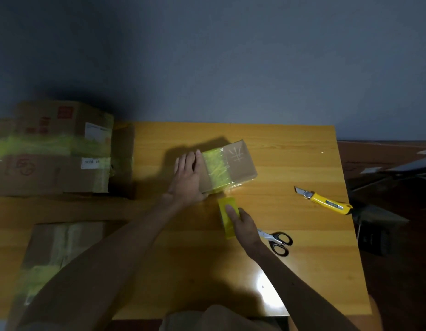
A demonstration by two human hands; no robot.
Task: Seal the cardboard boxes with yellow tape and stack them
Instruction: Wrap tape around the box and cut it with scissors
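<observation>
Left hand point(188, 176) flat on small box point(227, 167), fingers straight, right hand point(243, 222) gripping tape roll point(228, 217) beside it, table point(290, 163)

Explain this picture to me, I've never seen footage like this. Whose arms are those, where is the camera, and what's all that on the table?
No machine here, and only one picture. It comes from a wide-angle camera worn on a person's head, looking forward and down, so the two bare arms are the wearer's own.

The left hand lies flat on a small cardboard box on the wooden table, pressing it down. The right hand grips a roll of yellow tape just in front of that box. A band of tape already crosses the box top.

To the right lie a yellow utility knife and scissors. At the left stand bigger taped boxes, and another box lies nearer the person.
</observation>
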